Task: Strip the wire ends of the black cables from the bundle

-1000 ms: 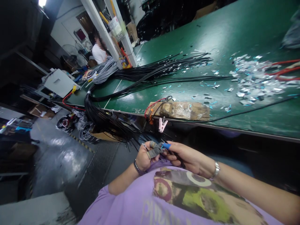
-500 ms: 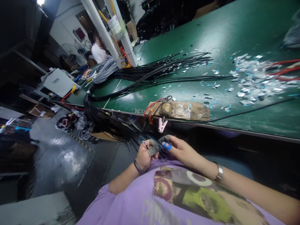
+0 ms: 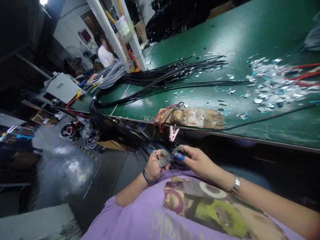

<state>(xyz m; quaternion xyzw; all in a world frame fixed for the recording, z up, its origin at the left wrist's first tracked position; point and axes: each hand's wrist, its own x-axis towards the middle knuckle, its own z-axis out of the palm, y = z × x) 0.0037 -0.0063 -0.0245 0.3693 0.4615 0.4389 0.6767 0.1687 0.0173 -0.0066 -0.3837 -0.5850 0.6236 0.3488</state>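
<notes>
In front of my purple shirt, both hands are pinched close together below the table edge. My left hand (image 3: 155,165), with grey finger wraps, is closed on a thin black cable (image 3: 156,154) whose end shows between the fingers. My right hand (image 3: 193,159), with blue tape and a grey wrap on its fingers, is closed at the same spot; its fingertips nearly meet the left ones. What lies between the right fingertips is too small to make out. A black cable bundle (image 3: 110,125) hangs over the table edge towards my left hand.
On the green table (image 3: 262,36) lie more black cables (image 3: 160,78), grey cables (image 3: 113,76) and foil scraps (image 3: 272,86). A wooden block (image 3: 210,119) sits at the edge, with a pink clip (image 3: 173,133) beside it. A person (image 3: 105,56) sits far back left.
My right hand has shifted very slightly to the right, its fingertips still by the left ones. The left hand stays almost where it was.
</notes>
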